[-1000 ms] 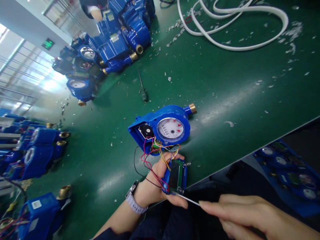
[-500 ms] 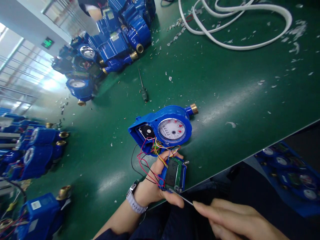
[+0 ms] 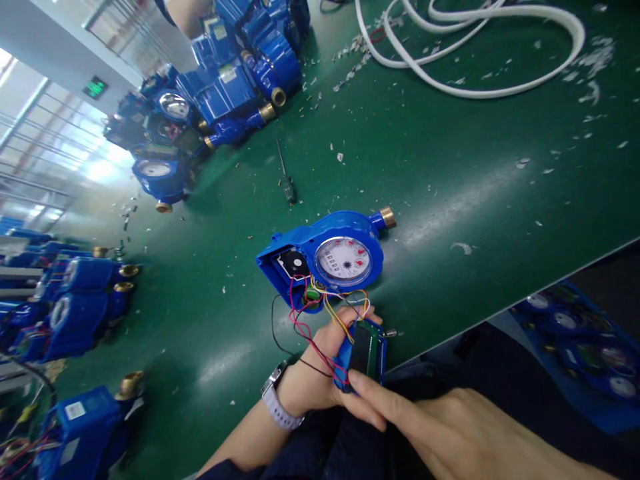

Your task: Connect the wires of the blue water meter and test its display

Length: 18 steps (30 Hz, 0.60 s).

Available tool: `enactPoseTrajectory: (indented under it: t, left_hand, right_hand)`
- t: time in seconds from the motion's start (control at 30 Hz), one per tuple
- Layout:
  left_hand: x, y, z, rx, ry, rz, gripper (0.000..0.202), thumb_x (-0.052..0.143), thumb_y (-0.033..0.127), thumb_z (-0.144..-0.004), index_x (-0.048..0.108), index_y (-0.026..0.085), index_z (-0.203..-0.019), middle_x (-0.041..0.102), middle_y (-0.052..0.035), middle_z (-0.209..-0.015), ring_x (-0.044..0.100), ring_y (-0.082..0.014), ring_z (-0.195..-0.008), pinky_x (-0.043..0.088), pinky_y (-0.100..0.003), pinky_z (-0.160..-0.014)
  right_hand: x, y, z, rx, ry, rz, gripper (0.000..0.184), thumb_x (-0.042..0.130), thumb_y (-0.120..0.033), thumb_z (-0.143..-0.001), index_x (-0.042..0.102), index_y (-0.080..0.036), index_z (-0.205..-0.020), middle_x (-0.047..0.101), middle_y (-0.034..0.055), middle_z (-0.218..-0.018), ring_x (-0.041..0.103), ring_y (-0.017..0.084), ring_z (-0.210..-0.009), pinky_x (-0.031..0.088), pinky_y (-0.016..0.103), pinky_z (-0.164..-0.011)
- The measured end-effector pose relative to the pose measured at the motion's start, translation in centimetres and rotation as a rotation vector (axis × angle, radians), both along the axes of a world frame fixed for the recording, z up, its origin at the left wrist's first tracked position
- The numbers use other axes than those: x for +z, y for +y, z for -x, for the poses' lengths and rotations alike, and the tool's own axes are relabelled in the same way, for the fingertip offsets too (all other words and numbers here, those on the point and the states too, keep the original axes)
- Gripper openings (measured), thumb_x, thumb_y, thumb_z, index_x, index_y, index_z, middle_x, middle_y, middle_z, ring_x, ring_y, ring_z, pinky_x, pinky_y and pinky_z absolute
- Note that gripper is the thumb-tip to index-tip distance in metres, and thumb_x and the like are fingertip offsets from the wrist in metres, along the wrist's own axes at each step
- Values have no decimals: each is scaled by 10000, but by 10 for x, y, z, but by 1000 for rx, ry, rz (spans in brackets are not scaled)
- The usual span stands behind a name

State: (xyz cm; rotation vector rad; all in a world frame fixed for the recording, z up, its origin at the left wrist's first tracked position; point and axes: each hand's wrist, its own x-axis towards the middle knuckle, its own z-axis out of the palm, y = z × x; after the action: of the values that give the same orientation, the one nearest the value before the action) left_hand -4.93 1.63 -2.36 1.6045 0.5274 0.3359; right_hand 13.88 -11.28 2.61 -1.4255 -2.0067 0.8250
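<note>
A blue water meter point(image 3: 345, 260) lies on the bench with its side compartment uncovered and wires coming out. Red, black, yellow and white wires link it to a circuit board with a display point(image 3: 364, 347) in a blue cover. My left hand point(image 3: 325, 363), wearing a watch, is wrapped round this cover from below and holds it just in front of the meter. My right hand point(image 3: 440, 420) reaches in from the lower right, its index fingertip at the cover's lower corner beside the red wires. Its other fingers are curled out of sight, so anything in them is hidden.
A screwdriver point(image 3: 286, 180) lies behind the meter. More blue meters stand at the back point(image 3: 225, 87) and left point(image 3: 80, 313). A white cable point(image 3: 480, 93) loops at the far right among scraps. The bench edge point(image 3: 470, 330) runs close by; a crate of meters point(image 3: 575, 347) sits beyond.
My right hand has moved left and up onto the cover's corner. The thin metal tool seen at its fingertips is no longer visible. My left hand has shifted the circuit board slightly right.
</note>
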Motion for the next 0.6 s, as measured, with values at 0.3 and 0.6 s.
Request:
enactPoseTrajectory:
  t: [0.3, 0.6]
  left_hand:
    - [10, 11, 4, -127, -42, 117, 1014, 839, 488, -658, 290, 276, -1483, 457, -163, -1415, 447, -372, -1340, 299, -550, -1162]
    - [1, 4, -1, -38, -133, -76, 885, 783, 490, -732, 314, 243, -1440, 483, -168, -1325, 488, -350, -1270, 368, -549, -1097]
  right_hand:
    - [-2, 6, 7, -60, 88, 28, 649, 375, 34, -754, 533, -143, -1357, 722, -6, -771, 668, 123, -562, 530, 186, -526]
    - [-12, -10, 11, -131, 291, 320, 508, 362, -144, -943, 508, -230, -1422, 722, 26, -784, 652, 138, -562, 563, 198, -604]
